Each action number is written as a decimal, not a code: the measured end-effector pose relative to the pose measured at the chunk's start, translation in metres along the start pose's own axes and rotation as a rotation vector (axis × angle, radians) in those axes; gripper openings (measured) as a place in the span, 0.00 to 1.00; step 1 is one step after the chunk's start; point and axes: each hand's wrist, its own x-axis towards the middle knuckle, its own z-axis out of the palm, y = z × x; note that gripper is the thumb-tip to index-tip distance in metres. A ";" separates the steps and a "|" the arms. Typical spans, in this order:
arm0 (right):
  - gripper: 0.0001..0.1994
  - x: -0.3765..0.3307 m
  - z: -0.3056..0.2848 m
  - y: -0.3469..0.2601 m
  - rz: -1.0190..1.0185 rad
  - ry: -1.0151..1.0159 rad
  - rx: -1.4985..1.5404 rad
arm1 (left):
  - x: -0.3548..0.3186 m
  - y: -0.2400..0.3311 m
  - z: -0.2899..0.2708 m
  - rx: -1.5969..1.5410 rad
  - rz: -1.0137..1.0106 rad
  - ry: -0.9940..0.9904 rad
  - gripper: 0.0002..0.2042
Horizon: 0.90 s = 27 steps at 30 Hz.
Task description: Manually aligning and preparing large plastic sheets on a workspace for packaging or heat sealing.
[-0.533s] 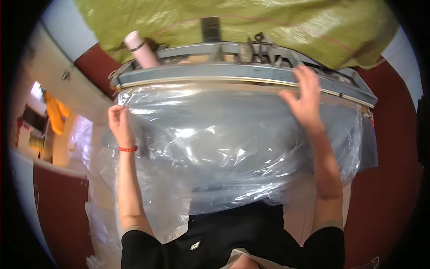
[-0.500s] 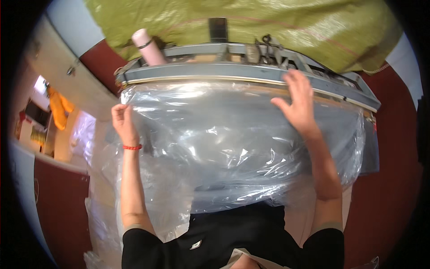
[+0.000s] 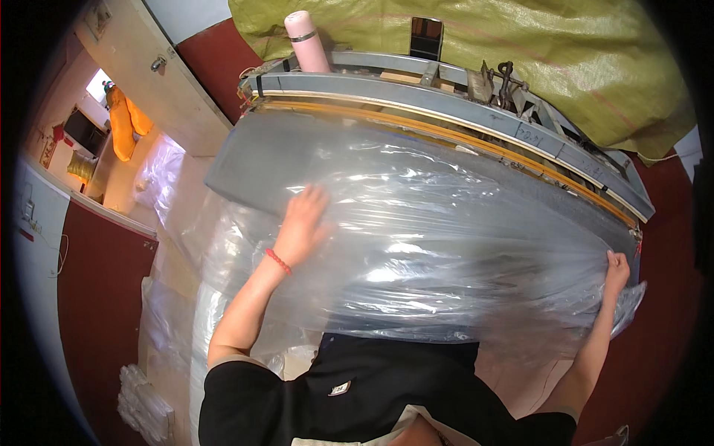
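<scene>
A large clear plastic sheet [image 3: 446,245] lies spread over a grey machine table [image 3: 238,160] in front of me. My left hand [image 3: 303,219] rests flat on the sheet near its left side, fingers spread; a red band circles that wrist. My right hand [image 3: 616,273] pinches the sheet's far right edge, close to the end of the machine's long metal bar with a yellow strip [image 3: 461,137].
A pink bottle [image 3: 305,33] stands on the machine's back left. A yellow-green woven sack [image 3: 535,52] lies behind it. More clear plastic piles [image 3: 171,312] lie at my left, by a red-brown floor [image 3: 97,297] and a beige door [image 3: 141,74].
My left hand has slid inward from the sheet's left edge. My right hand has gone from the top bar down to the sheet's right edge. The sheet now lies lower and flatter.
</scene>
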 end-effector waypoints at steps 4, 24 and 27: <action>0.15 -0.008 -0.014 0.015 0.032 0.039 -0.017 | 0.008 0.022 -0.009 -0.095 0.036 -0.019 0.27; 0.15 -0.009 -0.014 0.014 0.024 0.040 0.009 | 0.129 -0.005 0.032 -0.525 0.022 0.078 0.04; 0.15 -0.011 -0.016 -0.002 0.093 0.020 -0.016 | 0.127 -0.045 0.021 -0.054 -0.125 0.005 0.11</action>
